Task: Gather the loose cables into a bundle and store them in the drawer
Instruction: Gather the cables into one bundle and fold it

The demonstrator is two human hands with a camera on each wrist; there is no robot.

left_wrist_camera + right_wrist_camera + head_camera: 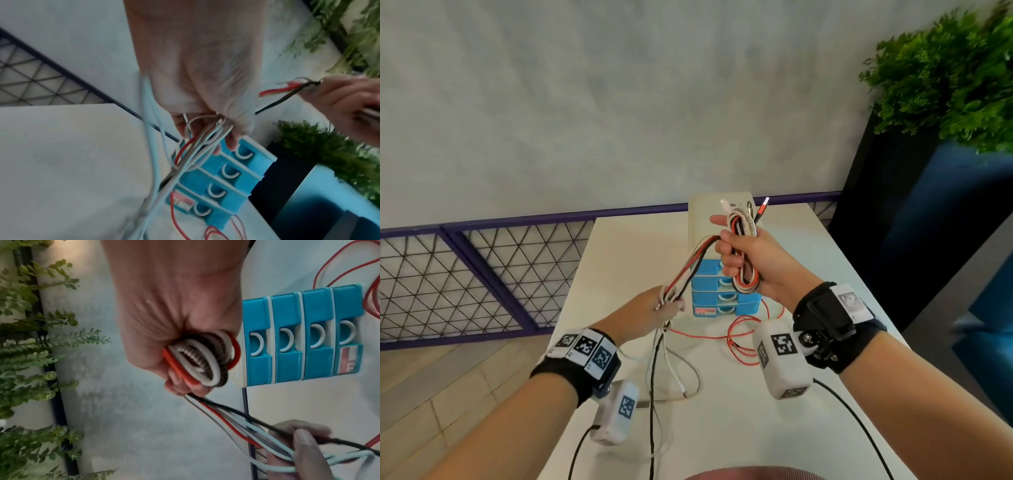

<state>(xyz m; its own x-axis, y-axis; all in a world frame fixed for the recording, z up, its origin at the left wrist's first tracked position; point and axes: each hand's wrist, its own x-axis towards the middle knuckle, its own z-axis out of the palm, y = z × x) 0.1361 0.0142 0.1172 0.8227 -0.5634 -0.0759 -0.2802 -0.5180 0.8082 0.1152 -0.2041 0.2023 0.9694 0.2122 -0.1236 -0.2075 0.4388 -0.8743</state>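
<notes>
My right hand [743, 253] [180, 344] grips a folded loop of several cables [745, 270] [197, 363], red, white, black and braided, held up in front of the drawer unit [724, 298]. Their plug ends [746, 209] stick up above my fist. The strands run down to the left into my left hand [667, 303] [205, 100], which pinches them [203, 138]. Below it the loose cable tails [664, 370] hang to the white table [739, 428]. The unit's blue drawers [230, 173] [302, 337] are all closed.
A red cable [739, 335] lies looped on the table in front of the drawer unit. A green plant [945, 75] in a dark blue planter [900, 240] stands to the right. A purple wire-mesh railing [476, 274] runs behind the table.
</notes>
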